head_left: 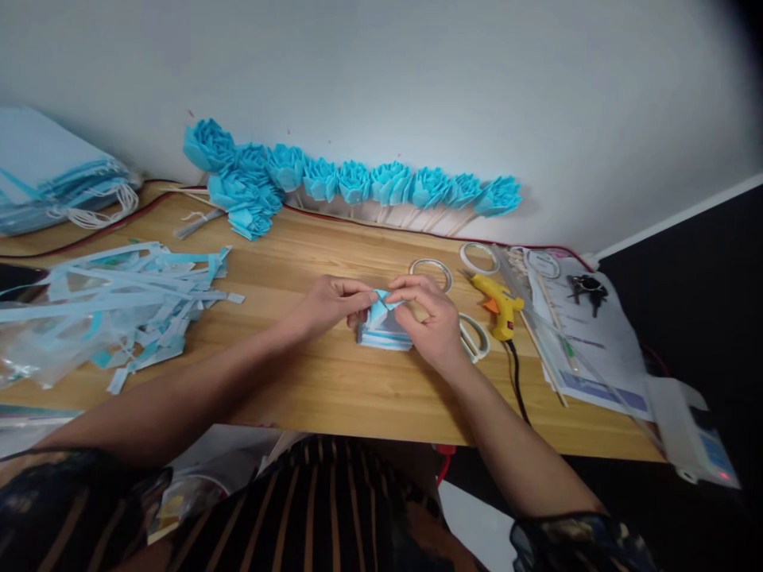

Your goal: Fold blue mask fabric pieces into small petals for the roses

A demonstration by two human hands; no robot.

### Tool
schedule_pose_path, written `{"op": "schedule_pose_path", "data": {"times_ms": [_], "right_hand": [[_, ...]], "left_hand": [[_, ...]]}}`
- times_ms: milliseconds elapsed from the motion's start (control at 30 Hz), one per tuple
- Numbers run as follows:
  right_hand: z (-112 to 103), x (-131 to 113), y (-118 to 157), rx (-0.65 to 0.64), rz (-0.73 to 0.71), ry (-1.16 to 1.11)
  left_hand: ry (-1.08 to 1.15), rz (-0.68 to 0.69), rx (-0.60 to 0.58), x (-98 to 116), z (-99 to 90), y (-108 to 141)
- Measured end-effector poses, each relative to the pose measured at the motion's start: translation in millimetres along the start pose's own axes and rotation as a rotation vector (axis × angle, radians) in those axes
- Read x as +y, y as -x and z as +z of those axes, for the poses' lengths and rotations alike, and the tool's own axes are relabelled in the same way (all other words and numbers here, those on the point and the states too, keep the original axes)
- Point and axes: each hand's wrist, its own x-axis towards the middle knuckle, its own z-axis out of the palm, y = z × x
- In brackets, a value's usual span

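Between my two hands is a small blue sheet (377, 311), partly folded; I cannot tell if it is paper or fabric. My left hand (325, 306) pinches its left side with thumb and finger. On the other side my right hand (430, 314) has its fingers closed on the sheet's right edge. Just below lies a stack of blue and white sheets (385, 340) on the wooden table (286, 278), partly covered by my hands. Scissors (475, 338) with pale handles rest beside my right wrist, mostly hidden.
Blue artificial flowers (390, 183) on sticks lean along the wall. Cut strips (149, 286) are heaped at left near a bundle of blue sheets (53, 175). A yellow glue gun (499, 306), tape rolls (430, 272), printed papers (602, 349) and keys (589, 290) lie at right.
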Motion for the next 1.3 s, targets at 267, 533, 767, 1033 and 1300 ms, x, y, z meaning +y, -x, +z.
{"op": "schedule_pose_path", "data": {"times_ms": [267,533,767,1033,1300], "right_hand": [[1.3,-0.3,-0.1,-0.004,-0.002,-0.009],[-1.4,-2.0,1.3,-0.1,0.145,-0.2],[-0.2,3.2,3.1,-0.143,0.47,-0.519],[3.1,1.7,3.1,-0.152,0.576,-0.42],[0.3,-5.8,0.6,-0.232,0.557,-0.385]], "left_hand": [[0.001,0.053,-0.014,-1.4,-0.8,-0.6],[0.005,0.054,0.036,-1.1,0.8,-1.2],[-0.05,0.113,0.108,0.4,1.1,-0.4],[-0.066,0.15,0.133,0.6,3.2,1.2],[-0.068,0.198,0.192,0.3,5.5,1.4]]}}
